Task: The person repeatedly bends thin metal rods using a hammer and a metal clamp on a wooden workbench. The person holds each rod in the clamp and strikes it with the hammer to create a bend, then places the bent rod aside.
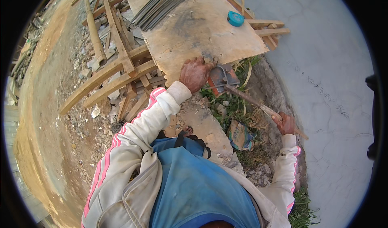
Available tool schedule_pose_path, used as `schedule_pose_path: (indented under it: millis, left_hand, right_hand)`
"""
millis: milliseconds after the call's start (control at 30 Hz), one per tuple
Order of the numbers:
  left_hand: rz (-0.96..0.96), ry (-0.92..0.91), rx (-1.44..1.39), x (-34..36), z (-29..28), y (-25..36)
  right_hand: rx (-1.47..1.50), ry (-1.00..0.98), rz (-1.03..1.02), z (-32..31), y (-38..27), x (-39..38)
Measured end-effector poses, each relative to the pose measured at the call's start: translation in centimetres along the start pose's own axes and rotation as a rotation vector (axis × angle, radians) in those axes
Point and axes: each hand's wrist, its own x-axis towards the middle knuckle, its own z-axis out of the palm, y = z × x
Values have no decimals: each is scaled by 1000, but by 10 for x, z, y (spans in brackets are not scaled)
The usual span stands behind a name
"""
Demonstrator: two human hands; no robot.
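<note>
My left hand (195,73) rests at the near edge of a worn plywood board (210,30), its fingers curled; what they hold, if anything, is hidden. Just right of its fingertips is an orange-and-grey metal piece (218,81) with a thin curved metal rod around it. A long brown bar (252,100) runs from this piece down to the right. My right hand (286,123) is wrapped round the bar near its far right end. On the board lies a bundle of thin dark metal rods (161,6), with a teal tape measure (235,18) at its right.
Wooden beams (109,80) support the board, with a bamboo pole (95,38) and rubble to the left. A grey wall (323,66) stands close on the right. Weeds (242,111) and a crumpled sack (240,135) lie along its foot. Loose stones are scattered about the ground.
</note>
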Motion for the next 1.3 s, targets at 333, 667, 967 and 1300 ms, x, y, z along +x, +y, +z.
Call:
schedule_pose_path:
  millis: [333, 667, 967, 1300]
  left_hand:
    - [41, 24, 5, 1, 1, -1]
    - [76, 65, -42, 0, 4, -6]
    - [68, 55, 3, 5, 8, -7]
    - [73, 24, -34, 7, 14, -10]
  right_hand:
    - [-24, 35, 94, 14, -7, -19]
    - [126, 96, 529, 41, -135, -128]
    - [62, 116, 626, 41, -158, -132]
    - [77, 283, 918, 74, -330, -175]
